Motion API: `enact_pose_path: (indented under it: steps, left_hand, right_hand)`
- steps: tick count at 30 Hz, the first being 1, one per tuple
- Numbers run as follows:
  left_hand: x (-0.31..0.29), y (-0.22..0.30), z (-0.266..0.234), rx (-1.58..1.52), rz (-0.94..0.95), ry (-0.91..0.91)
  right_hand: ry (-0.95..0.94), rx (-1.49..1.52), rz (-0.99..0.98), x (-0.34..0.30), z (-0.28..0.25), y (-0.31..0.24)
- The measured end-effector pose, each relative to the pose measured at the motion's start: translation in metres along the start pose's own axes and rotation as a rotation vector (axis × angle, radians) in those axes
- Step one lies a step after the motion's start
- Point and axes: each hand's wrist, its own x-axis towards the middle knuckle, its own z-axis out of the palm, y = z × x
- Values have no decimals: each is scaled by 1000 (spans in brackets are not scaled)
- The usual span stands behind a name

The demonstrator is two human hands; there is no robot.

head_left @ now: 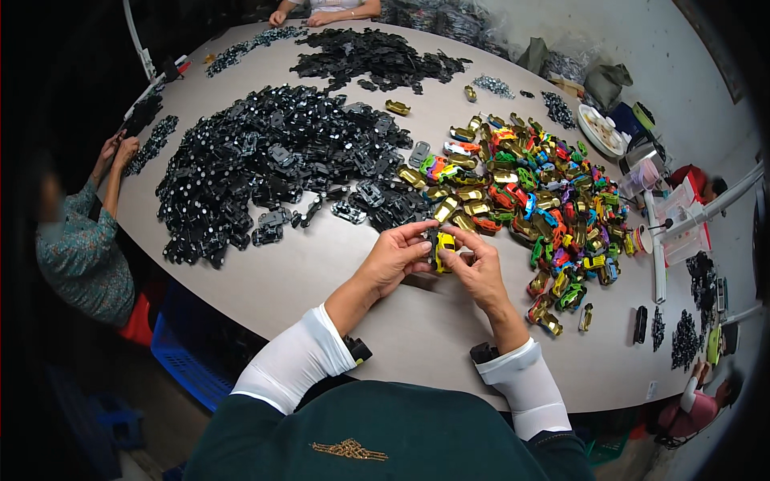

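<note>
Pinching a yellow toy car (445, 247), both hands (437, 260) apparently press on its black base.

Large grey round table (337, 280), pale wall (642, 40), possibly concrete floor

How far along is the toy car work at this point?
Done, it seems: a heap of coloured toy cars lies right of the hands. In hand: the left hand and right hand pinch a yellow car together with a black part. Left: a big pile of black chassis parts waits on the table, so plenty remains.
</note>
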Motion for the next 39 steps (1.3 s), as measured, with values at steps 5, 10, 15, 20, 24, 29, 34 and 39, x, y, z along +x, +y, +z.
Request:
enact_pose_path:
  steps: [5, 10, 15, 20, 24, 29, 34, 39]
  left_hand:
    - [-2, 7, 10, 39, -3, 99]
    - [-1, 7, 8, 109, -17, 150]
    - [-2, 5, 8, 78, 37, 126]
    - [0, 0, 3, 266, 130, 175]
    - [4, -3, -5, 340, 120, 159]
    - [-2, 4, 8, 319, 1, 185]
    - [-3, 3, 0, 271, -3, 84]
    - [-3, -1, 7, 465, 122, 44]
  right_hand:
    - [19, 130, 141, 0, -2, -4]
    - [-17, 191, 250, -1, -5, -10]
    - [-36, 182, 271, 1, -10, -7]
    - [-9, 139, 231, 0, -7, -10]
    - [-20, 180, 263, 0, -7, -14]
    - [25, 93, -59, 2, -8, 0]
    - [-68, -403, -349, -3, -3, -13]
    - [58, -251, -265, -6, 10, -2]
